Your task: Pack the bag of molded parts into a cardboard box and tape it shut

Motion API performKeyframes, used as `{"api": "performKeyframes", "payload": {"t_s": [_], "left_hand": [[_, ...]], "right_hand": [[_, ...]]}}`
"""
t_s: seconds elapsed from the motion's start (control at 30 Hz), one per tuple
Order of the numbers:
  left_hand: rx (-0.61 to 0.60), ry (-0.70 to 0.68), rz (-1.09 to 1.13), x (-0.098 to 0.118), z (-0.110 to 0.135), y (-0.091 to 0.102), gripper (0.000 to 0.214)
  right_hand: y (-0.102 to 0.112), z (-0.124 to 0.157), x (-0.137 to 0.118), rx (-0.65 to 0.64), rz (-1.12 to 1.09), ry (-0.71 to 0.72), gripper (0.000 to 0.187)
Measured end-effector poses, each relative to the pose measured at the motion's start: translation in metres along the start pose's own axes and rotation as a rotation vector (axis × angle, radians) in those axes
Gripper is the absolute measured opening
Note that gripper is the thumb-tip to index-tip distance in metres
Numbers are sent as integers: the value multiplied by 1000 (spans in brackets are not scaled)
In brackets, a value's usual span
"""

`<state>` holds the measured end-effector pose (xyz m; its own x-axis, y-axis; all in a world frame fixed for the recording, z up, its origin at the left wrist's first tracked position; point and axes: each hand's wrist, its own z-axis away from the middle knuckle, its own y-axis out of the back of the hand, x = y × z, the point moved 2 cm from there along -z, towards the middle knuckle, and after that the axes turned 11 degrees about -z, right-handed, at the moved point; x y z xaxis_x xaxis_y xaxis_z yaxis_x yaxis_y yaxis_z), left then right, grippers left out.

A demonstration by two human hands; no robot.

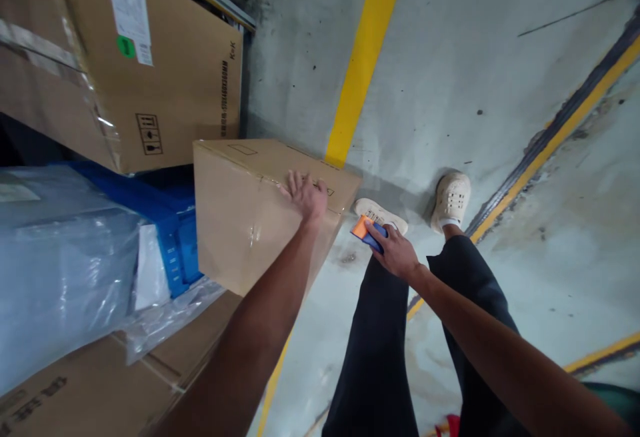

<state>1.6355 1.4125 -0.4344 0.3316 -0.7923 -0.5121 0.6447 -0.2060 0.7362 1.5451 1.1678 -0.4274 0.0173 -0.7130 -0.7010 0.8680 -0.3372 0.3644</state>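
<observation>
My left hand (306, 197) lies flat with fingers spread on a brown cardboard box (225, 217), near the edge between two of its faces. Clear tape runs along that edge, and printed marks show on the face under my fingers. In my right hand (399, 255), held above one shoe, is a small orange-and-blue handheld tool (369, 232). Its exact kind cannot be made out, since my fingers cover part of it. This hand stays apart from the box.
A larger labelled carton (185, 70) stands at upper left. Below it are a blue plastic crate (183, 244) and plastic-wrapped goods (65, 264); another carton (100, 390) lies at lower left. Yellow lines (365, 57) mark the grey floor. My beige shoes (451, 197) stand right of the box.
</observation>
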Motion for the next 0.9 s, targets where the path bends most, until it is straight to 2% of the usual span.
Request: {"api": "performKeyframes", "payload": {"t_s": [0.1, 0.2, 0.3, 0.37, 0.53, 0.63, 0.77, 0.9], "left_hand": [[-181, -173, -154, 13, 7, -6, 49], [-364, -254, -240, 18, -12, -10, 64], [-471, -291, -270, 25, -32, -12, 79], [-502, -299, -293, 33, -31, -15, 78], [-453, -334, -302, 60, 4, -27, 64], [-402, -330, -283, 69, 13, -27, 53], [-310, -324, -163, 66, 10, -6, 41], [-121, -283, -15, 45, 19, 18, 56]], "right_hand": [[-1, 1, 2, -6, -25, 5, 67], [2, 5, 2, -1, -44, -13, 66], [9, 8, 0, -2, -54, -18, 67], [12, 6, -1, -8, -58, -17, 69], [6, -2, 4, -42, -82, -26, 71], [2, 1, 7, -50, -98, -16, 68], [12, 20, 7, -37, -98, 17, 69], [27, 41, 17, -38, -48, 26, 70]]}}
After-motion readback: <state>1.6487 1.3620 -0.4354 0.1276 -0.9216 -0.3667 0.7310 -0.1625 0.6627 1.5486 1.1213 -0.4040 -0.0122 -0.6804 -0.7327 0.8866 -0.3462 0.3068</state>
